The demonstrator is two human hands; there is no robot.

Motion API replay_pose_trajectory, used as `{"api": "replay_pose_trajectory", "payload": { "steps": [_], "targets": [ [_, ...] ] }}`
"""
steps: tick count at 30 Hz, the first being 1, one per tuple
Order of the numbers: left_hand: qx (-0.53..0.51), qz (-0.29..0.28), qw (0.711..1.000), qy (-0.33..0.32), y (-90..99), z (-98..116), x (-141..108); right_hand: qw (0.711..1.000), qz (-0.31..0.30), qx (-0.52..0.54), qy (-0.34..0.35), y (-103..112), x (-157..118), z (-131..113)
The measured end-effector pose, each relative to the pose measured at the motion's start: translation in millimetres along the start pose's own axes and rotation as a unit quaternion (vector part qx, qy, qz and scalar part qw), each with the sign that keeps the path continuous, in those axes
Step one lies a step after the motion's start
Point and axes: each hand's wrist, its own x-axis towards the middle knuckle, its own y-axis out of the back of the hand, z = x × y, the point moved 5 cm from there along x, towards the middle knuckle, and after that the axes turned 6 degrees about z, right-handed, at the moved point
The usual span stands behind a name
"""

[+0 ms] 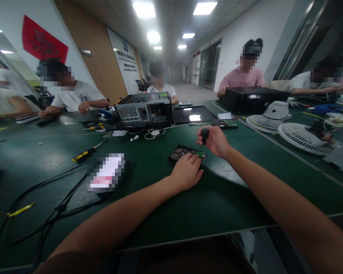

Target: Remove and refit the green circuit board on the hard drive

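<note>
A hard drive [179,152] with a small green circuit board [200,154] lies on the green table in front of me. My left hand [188,169] holds it there, fingers across its near right part and thumb by the near edge, covering some of it. Above the board, my right hand [215,140] grips a screwdriver [205,134] by its dark handle. The shaft points down, and its tip reaches the board; whether it sits in a screw I cannot tell.
An opened computer case [144,110] stands ahead, beside a dark flat panel [194,114]. Another circuit board [225,124] lies right of that. White fan parts [300,137] are at right. To the left are a yellow-black screwdriver [84,155] and black cables [60,207]. Several people sit around.
</note>
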Motion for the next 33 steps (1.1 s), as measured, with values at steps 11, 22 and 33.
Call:
{"api": "replay_pose_trajectory", "payload": {
  "steps": [11, 22, 33],
  "targets": [
    [0.000, 0.001, 1.000, -0.001, -3.1, -1.5, -0.1, 1.000, 0.003, 0.020, -0.005, 7.6, 4.3, 6.3],
    [0.007, -0.001, 1.000, -0.003, -0.6, -0.6, -0.5, 0.996, 0.033, -0.050, 0.062, 22.1, 9.4, -0.5],
    [0.010, 0.008, 1.000, -0.011, -1.3, -1.4, -1.2, 0.996, 0.062, -0.059, 0.019, 41.2, 13.9, -4.2]
  ]
}}
